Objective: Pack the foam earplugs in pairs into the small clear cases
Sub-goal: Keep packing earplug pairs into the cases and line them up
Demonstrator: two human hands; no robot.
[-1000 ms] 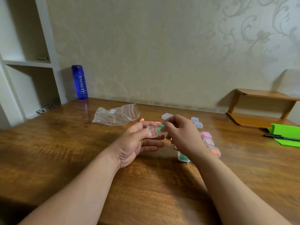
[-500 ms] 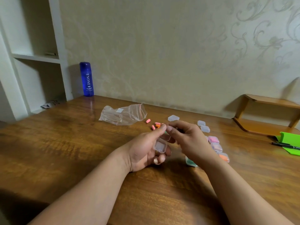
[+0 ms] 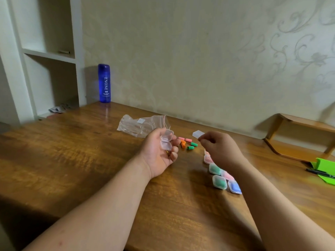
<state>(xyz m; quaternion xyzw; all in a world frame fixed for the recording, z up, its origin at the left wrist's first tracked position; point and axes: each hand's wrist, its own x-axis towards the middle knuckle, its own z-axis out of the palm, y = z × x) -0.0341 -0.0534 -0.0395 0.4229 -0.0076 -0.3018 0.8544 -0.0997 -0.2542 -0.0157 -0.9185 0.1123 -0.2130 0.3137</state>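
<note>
My left hand holds a small clear case, hinged open and empty, at its fingertips. My right hand hovers to the right of it with thumb and forefinger pinched together; nothing shows between them. Between the hands, loose foam earplugs lie on the table: pink ones, orange ones and green ones. Several shut cases with earplugs inside sit under my right forearm, among them a green one and a blue one. A shut empty case lies behind my right hand.
An empty clear plastic bag lies behind my left hand. A blue bottle stands at the wall by the white shelf unit. A wooden shelf and a green pad with a pen are at the right.
My hands have moved apart. The clear case in my left hand is now hinged open, and my right hand has drawn away to the right. The camera has tilted, showing more filled cases.
</note>
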